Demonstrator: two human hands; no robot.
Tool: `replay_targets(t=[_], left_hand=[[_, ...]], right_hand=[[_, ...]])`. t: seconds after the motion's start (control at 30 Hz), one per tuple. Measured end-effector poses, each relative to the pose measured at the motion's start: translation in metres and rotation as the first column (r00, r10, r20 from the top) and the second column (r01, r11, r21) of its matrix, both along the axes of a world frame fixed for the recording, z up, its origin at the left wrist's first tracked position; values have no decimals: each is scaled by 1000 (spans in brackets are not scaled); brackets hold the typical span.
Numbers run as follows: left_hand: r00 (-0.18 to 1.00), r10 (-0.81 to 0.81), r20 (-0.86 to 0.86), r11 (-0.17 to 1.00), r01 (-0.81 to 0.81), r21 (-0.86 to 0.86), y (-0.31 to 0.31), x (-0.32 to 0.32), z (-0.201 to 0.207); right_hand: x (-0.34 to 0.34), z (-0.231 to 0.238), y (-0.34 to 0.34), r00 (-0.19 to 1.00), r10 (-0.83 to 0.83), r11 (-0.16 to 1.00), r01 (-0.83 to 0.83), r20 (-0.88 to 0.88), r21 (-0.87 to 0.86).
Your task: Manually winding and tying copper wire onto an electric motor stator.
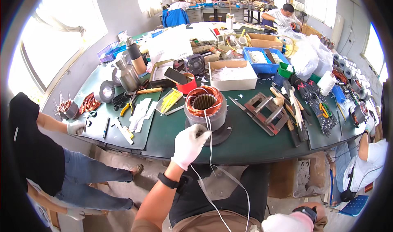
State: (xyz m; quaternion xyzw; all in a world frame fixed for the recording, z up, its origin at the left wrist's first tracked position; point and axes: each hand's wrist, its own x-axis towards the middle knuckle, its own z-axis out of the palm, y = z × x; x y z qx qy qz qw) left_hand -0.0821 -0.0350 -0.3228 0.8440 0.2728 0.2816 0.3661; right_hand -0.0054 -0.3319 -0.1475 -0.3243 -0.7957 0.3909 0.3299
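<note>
A motor stator (195, 118) with orange-red copper windings around its slotted bore stands upright on a dark round base (223, 134) near the table's front edge. White lacing cord (211, 152) runs from the windings down its front and hangs in long loops over my lap. My left hand (189, 145), in a white glove, is at the stator's near side, its fingers pinched on the cord. Low in the picture, my gloved right hand (284, 224) is by my right thigh, well away from the stator. The lower edge cuts off its fingers.
Right of the stator lie a metal frame fixture (266, 112) and several hand tools. Behind it are a red cup (186, 84) and a white-lined box (233, 75). Yellow-handled pliers (127, 108) lie left. A co-worker's gloved hand (76, 127) rests at the table's left edge; another person sits right.
</note>
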Motion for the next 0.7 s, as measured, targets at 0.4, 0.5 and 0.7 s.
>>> replay_targets(t=[0.4,0.5,0.7], left_hand=[[822,-532,-201,842,540,-21,-60,-73,-30],[862,-475,-178,877,481,-5,-53,-73,-36],[902,-6,431,589,352,-728,-11,-35,-3]], right_hand=[[38,-180,102,464,-790,605,485,-401,-631],[27,-211,110,525,-737,663,440,-425,-606],[-25,-258,98,565,-568,803,539,598,253]])
